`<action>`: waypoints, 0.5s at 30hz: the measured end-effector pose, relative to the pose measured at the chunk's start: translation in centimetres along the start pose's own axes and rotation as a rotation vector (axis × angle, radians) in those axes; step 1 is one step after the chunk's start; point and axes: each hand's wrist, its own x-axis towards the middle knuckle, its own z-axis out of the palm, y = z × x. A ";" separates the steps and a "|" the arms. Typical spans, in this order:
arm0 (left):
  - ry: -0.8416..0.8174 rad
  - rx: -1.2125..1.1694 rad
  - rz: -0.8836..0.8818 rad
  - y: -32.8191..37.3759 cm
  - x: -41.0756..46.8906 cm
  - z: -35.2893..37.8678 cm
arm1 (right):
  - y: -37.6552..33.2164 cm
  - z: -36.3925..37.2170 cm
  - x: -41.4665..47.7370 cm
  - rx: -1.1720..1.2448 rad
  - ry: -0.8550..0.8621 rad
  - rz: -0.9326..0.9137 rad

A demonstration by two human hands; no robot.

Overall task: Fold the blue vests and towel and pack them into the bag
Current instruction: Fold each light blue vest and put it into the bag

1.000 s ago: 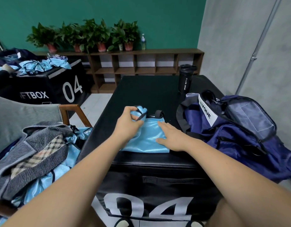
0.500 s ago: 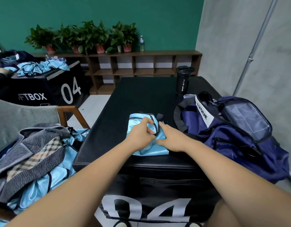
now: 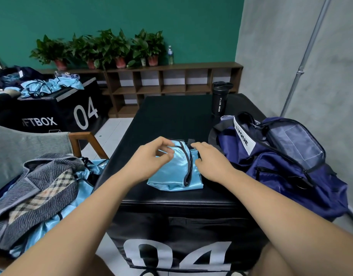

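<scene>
Light-blue, glossy synthetic cloth with dark piping: one vest [image 3: 171, 176] lies folded into a compact, roughly rectangular packet. It sits on the near end of the black padded box [image 3: 171, 116], just left of the bag [image 3: 281, 166] and not inside it. A dark-edged seam curves down the packet's right half.

Left hand [image 3: 149, 156]: fingers curled over the packet's far-left corner, with blue cloth showing between thumb and forefinger. Whether that cloth is actually pinched cannot be told.

Right hand [image 3: 211, 164]: fingers loosely bent, resting on the packet's right edge with the thumb against the fabric. It encloses nothing.

Bag: one, navy woven fabric, soft and slumped. The main opening gapes, a flap with a translucent panel is thrown back, and a white label lettered in black is at its left end.

Towel [image 3: 36, 188]: one, grey ribbed weave with a beige check panel. It is crumpled on top of loose vests [image 3: 85, 186] of the same blue cloth, which lie on a grey-upholstered chair [image 3: 22, 146] with a wooden arm. Their number cannot be counted.

Sport bottle [image 3: 220, 98]: one, black, cylindrical, upright at the box's far end near the bag.

Second box [image 3: 52, 116]: black, marked 04, carrying more crumpled blue cloth.

Shelf unit [image 3: 171, 88]: brown wood, standing against the green wall. On top are potted plants [image 3: 116, 46], four reddish pots countable, and one clear water bottle [image 3: 170, 55].
</scene>
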 end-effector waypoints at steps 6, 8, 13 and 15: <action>-0.132 0.268 0.061 -1.8 -1.0 -1.0 | -0.7 0.5 -0.9 0.042 -0.107 -0.189; -0.204 0.293 0.041 -2.5 -1.3 -1.1 | -0.4 0.6 -1.0 0.023 -0.151 -0.189; -0.312 0.362 -0.017 -4.2 -1.8 -1.4 | -0.2 0.1 -1.3 0.030 -0.263 -0.179; -0.308 0.405 0.008 -4.4 -1.7 -1.3 | -0.4 0.0 -1.6 0.036 -0.284 -0.172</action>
